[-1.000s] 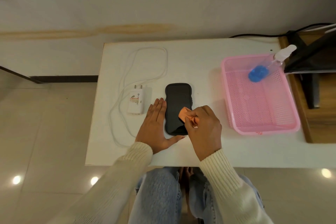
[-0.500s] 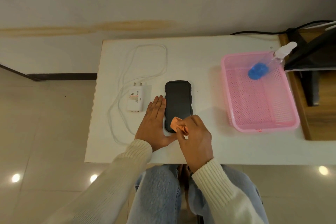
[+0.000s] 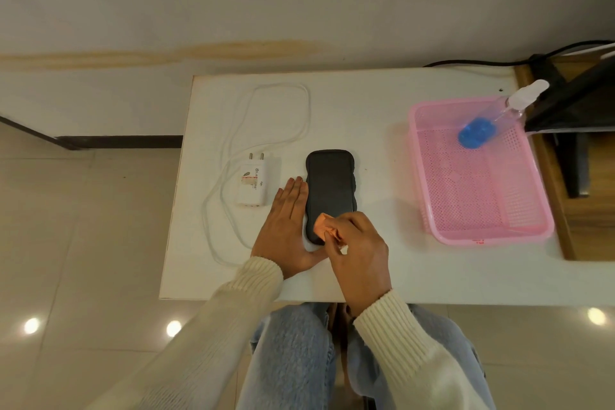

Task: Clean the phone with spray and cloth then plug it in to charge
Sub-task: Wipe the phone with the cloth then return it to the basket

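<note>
Right hand [image 3: 357,250], fingers pinched on the orange cloth [image 3: 324,226], has drawn back to the near end of the phone [image 3: 329,190] on the table [image 3: 366,116]; left hand [image 3: 288,226], flat and open, braces it; wiping continues, charging pending.

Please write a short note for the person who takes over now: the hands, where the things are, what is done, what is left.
Left hand: flat on the white table, open, bracing the black phone at its left edge.
Right hand: fingers pinch the folded orange cloth on the phone's near end.
Clear spray bottle with blue liquid: in the pink plastic basket.
White charger plug and white cable: left of the phone, not connected.
Done: apparently spraying. Left: finish wiping, plug in.
</note>
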